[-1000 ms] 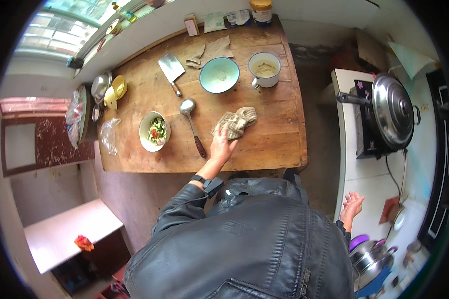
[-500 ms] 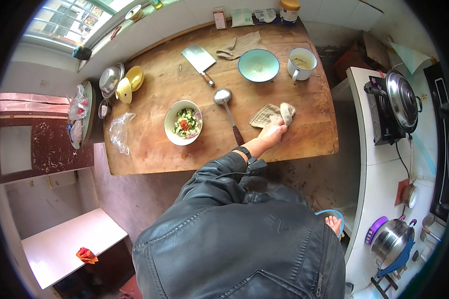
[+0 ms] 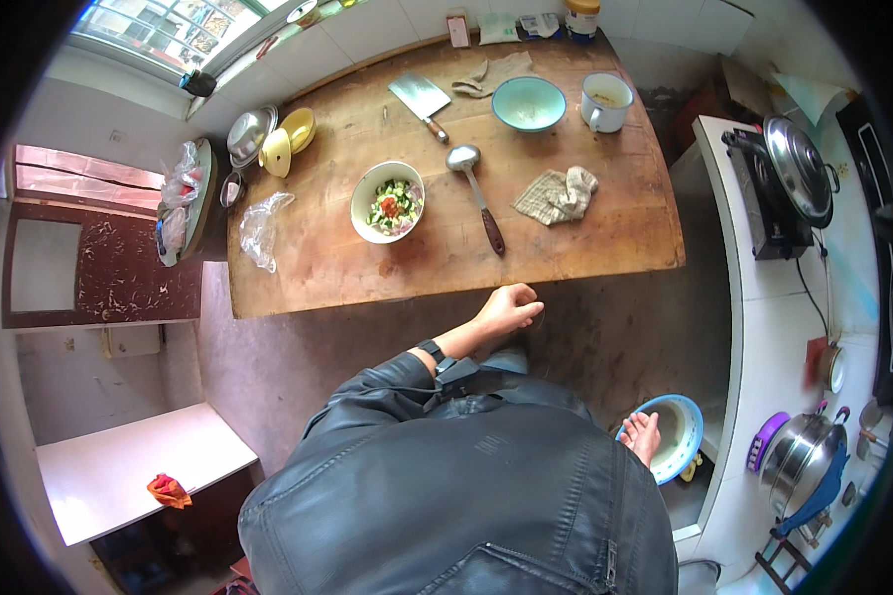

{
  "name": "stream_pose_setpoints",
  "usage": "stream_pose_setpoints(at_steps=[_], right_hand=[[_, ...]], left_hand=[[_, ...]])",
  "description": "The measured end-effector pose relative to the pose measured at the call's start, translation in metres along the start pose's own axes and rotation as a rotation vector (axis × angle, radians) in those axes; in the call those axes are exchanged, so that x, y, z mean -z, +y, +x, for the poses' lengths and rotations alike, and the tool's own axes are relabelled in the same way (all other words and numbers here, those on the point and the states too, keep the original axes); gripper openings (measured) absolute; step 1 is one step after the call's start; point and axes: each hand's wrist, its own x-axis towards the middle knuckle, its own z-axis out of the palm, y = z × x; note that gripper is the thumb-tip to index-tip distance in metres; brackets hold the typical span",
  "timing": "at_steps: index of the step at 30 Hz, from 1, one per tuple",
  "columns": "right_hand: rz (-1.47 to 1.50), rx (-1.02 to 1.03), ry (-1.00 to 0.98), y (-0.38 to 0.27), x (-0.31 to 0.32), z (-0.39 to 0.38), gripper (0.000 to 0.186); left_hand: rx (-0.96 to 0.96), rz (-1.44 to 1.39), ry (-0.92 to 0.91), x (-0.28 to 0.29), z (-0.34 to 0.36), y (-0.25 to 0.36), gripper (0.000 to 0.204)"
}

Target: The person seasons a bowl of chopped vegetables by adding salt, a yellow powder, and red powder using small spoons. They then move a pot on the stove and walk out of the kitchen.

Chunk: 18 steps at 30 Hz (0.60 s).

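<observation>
My left hand [image 3: 511,309] hangs just off the table's near edge, its fingers loosely curled with nothing seen in them. Beyond it, a crumpled checked cloth [image 3: 558,195] lies on the wooden table [image 3: 318,263]. A ladle [image 3: 481,203] with a dark handle rests left of the cloth. Further left stands a white bowl [image 3: 363,220] of chopped green and pale food topped with red. Low on my right, my right hand [image 3: 641,436] is open, fingers slightly bent, beside or over the rim of a blue-edged basin [image 3: 692,431]; whether they touch I cannot tell.
Further back on the table are a cleaver [image 3: 420,96], a turquoise bowl [image 3: 529,104], a white mug [image 3: 606,102] and another cloth [image 3: 493,73]. Yellow bowls [image 3: 276,154] and a clear plastic bag [image 3: 262,230] lie left. A white counter [image 3: 729,203] with a stove [image 3: 764,213] runs along the right.
My left hand has let go of the checked cloth and drawn back off the table. The basin and my right hand show more fully as the view has shifted.
</observation>
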Motion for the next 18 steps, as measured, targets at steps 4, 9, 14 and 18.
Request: stream_pose_setpoints(at_steps=[4,9,14,18], right_hand=[[-0.093,-0.050,-0.078,0.032,0.000,-0.008,0.063],[-0.164,-0.008,-0.215,0.036,-0.026,-0.018,0.058],[-0.218,0.080,-0.298,0.043,-0.036,-0.034,0.051],[-0.262,0.084,-0.240,0.086,-0.011,-0.038,0.053]], left_hand=[[-0.072,0.267,0.065,0.003,-0.061,-0.036,0.042],[0.043,0.242,0.112,0.018,-0.132,-0.075,0.039],[0.159,-0.115,0.160,0.021,-0.177,-0.100,0.036],[0.037,0.046,0.079,0.022,-0.203,-0.124,0.033]])
